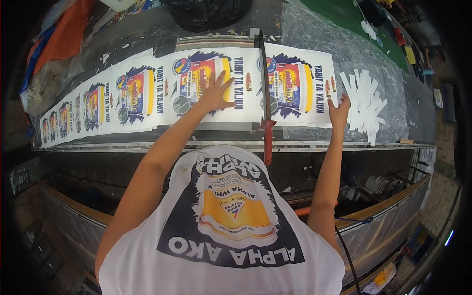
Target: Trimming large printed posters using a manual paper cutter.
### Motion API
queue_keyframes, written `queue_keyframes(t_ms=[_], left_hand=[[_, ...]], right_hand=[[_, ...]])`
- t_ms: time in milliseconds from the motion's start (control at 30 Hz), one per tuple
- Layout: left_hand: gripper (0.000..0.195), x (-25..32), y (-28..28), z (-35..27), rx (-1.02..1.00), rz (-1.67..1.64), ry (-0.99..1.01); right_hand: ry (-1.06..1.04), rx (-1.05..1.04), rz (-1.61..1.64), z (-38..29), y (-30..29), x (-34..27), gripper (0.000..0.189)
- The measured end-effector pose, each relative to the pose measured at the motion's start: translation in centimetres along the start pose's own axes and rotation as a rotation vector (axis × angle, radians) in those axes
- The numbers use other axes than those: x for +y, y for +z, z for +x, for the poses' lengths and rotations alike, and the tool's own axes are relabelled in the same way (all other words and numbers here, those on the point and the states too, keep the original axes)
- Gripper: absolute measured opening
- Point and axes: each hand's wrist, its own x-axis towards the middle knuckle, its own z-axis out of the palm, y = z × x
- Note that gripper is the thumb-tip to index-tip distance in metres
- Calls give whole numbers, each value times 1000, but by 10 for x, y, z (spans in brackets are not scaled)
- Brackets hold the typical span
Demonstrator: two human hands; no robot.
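Observation:
A long white strip of printed sheets (134, 92), with repeated paint-bucket pictures and lettering, runs along the worktable under the arm of a guillotine paper cutter (267, 99). The dark blade arm lies lowered across it, its red handle (268, 143) towards me. My left hand (217, 92) rests spread on the print left of the blade and holds nothing. To the right of the blade lies the end part of the print (295, 110). At its right edge is my right hand (338, 108), thumb by the edge and forefinger apart from it.
White paper offcuts (363, 103) are heaped right of my right hand on clear plastic sheeting (313, 33). A black plastic bag (210, 13) sits behind the cutter. Orange material (70, 33) and clear plastic lie at the far left. The table's front edge (110, 148) runs before me.

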Motion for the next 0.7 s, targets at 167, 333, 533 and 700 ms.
queue_keyframes(t_ms=[167, 333, 533, 700], left_hand=[[111, 16, 4, 24, -12, 17, -9], [111, 5, -2, 36, -30, 21, 2], [109, 0, -3, 38, 2, -22, 55], [110, 2, -1, 39, -8, 24, 18]], right_hand=[[-47, -366, 526, -124, -56, -159, 59], [-192, -634, 523, -205, -45, -230, 81], [47, -778, 149, -234, -9, -192, 86], [51, -781, -29, -264, 63, -140, 87]])
